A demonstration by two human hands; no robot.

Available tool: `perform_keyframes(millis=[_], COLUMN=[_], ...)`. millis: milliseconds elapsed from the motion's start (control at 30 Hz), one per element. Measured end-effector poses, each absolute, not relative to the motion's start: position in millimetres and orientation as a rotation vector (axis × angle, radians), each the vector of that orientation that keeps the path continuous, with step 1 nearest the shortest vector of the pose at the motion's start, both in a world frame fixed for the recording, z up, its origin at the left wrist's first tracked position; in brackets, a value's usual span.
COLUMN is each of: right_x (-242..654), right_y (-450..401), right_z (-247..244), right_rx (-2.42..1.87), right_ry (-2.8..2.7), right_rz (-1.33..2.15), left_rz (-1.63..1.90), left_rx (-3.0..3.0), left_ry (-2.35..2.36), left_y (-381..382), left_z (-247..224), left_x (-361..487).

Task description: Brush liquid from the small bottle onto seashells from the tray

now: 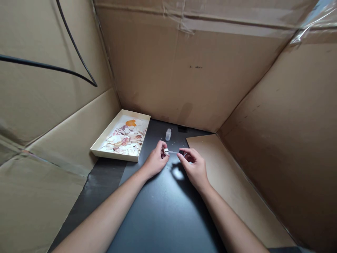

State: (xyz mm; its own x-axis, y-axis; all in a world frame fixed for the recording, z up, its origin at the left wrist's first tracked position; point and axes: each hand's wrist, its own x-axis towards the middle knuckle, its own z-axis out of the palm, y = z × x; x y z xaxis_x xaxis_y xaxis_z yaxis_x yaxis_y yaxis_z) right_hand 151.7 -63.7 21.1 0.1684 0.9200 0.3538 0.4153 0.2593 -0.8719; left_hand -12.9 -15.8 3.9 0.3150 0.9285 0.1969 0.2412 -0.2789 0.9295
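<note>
My left hand point(157, 159) is closed, its fingertips pinching a small white shell point(166, 151) with a dark line across it. Opposite it, my right hand point(193, 165) grips a black brush cap point(181, 153) between thumb and fingers. From this cap a thin pale stem point(173, 152) points left, and its tip reaches the shell; whether it presses on the surface I cannot tell. Just beyond my hands a small translucent bottle point(168, 135) stands upright with no cap on it. My fingers hide part of both held things.
A shallow cream box point(114, 156) full of assorted seashells point(126, 137) stands at the left. A flat cardboard piece point(231, 189) lies along the right. Cardboard walls point(168, 70) enclose the dark table point(158, 218). A black cable point(47, 65) hangs at upper left.
</note>
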Motion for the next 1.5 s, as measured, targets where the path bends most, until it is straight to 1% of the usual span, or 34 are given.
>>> perform_keyframes(millis=[200,400,900,1100,1333,1500], right_x=[150.0,150.3,152.0,148.5,146.8,148.0], right_y=[-64.0,-64.1,-64.5,-66.9,-68.4,-69.1], right_z=[20.5,20.1,22.2,24.5,26.9,27.6], right_rx=[-1.409,-1.327,-1.356,-1.313,-1.305,-1.368], right_ry=[-1.400,-1.464,-1.510,-1.558,-1.566,-1.568], right_rz=[0.653,0.673,0.569,0.610,0.557,0.511], left_rz=[0.985,0.975,0.941,0.950,0.978,0.974], left_rx=[1.717,1.724,1.680,1.689,1.734,1.782], left_ry=[1.061,1.061,1.081,1.100,1.098,1.118], left_y=[-17.2,-16.3,-16.2,-16.9,-17.0,-16.8], left_z=[7.7,8.2,7.8,9.5,9.1,8.8], left_x=[-13.6,-14.0,-14.9,-14.2,-14.4,-15.3])
